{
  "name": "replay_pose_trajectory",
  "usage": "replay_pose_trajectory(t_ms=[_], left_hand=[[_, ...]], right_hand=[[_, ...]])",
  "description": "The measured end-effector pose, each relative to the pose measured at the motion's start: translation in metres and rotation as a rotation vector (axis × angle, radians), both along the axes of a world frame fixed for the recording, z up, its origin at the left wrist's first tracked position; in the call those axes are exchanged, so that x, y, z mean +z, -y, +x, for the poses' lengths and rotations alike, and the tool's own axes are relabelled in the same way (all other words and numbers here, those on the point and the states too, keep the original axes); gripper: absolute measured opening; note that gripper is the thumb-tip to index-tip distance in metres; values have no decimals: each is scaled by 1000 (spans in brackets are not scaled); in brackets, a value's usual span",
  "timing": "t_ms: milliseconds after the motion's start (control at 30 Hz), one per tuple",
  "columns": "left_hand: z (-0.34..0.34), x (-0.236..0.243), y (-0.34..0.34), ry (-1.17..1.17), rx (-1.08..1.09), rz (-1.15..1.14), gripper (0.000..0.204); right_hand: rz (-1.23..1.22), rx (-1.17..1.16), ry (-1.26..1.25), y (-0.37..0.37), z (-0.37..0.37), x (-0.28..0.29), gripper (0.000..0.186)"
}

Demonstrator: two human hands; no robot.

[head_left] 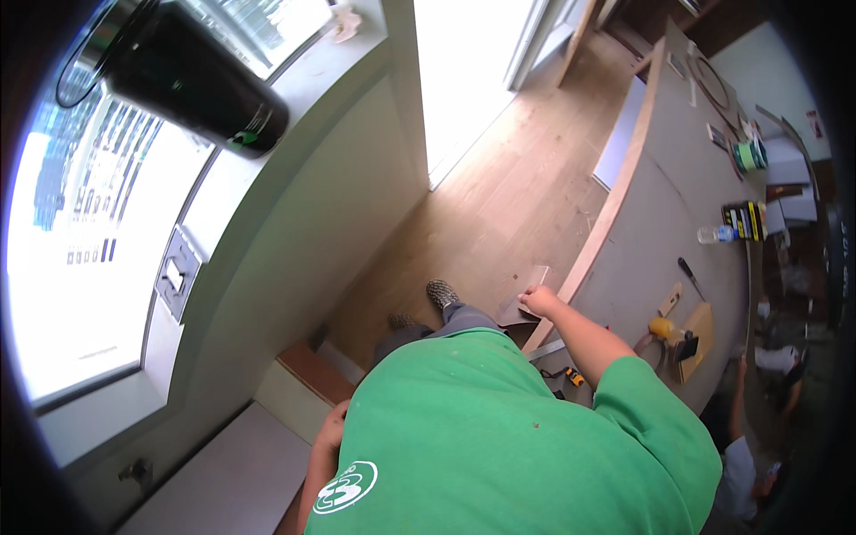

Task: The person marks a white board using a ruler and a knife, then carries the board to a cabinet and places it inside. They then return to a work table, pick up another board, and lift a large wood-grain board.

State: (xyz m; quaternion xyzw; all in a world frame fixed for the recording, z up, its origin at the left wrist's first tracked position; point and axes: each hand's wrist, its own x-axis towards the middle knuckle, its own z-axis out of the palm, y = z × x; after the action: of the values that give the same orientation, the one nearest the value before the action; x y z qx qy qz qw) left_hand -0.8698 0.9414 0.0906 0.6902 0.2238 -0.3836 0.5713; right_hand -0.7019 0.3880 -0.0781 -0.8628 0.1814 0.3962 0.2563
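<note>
Head camera view: your two hands are well apart, one on each side of your green shirt, with the grey-topped table to your right as the landmark. Your right hand is just outside the table's wooden edge, its forearm passing over the near end of the top. Its fingers are curled in beside a thin light-brown piece, which shows partly behind the hand, just left of that edge; you cannot tell from here whether the fingers pinch it or only touch it. Your left hand is well left of the table, against the side of your shirt and partly hidden, near a reddish-brown board; whether it grasps anything, you cannot tell.

On the table, close to your right forearm, lies an orange-and-black tape measure. Past the forearm, toward the table's far side, are a yellow bottle and a flat wooden piece. Farther along the top are a dark-handled tool, a clear bottle next to a black-and-yellow box, and a green spool. Across the floor, left of the table, a dark cylindrical container is by the window. Beyond the table's far side, another person shows dimly.
</note>
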Motion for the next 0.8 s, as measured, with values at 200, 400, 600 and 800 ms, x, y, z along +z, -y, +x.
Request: replay_pose_trajectory(t_ms=[200,400,600,800], left_hand=[[64,-6,-9,-184,-62,-106,44],[79,-28,-45,-154,-339,-241,44],[122,-50,-51,-120,-572,-175,38],[214,-36,8,-19,-614,22,29]], right_hand=[[25,-108,-18,-17,-51,8,39],[8,-337,22,-34,-81,57,40],[-10,-469,19,-50,-112,63,35],[-68,-315,-92,-24,-130,30,30]])
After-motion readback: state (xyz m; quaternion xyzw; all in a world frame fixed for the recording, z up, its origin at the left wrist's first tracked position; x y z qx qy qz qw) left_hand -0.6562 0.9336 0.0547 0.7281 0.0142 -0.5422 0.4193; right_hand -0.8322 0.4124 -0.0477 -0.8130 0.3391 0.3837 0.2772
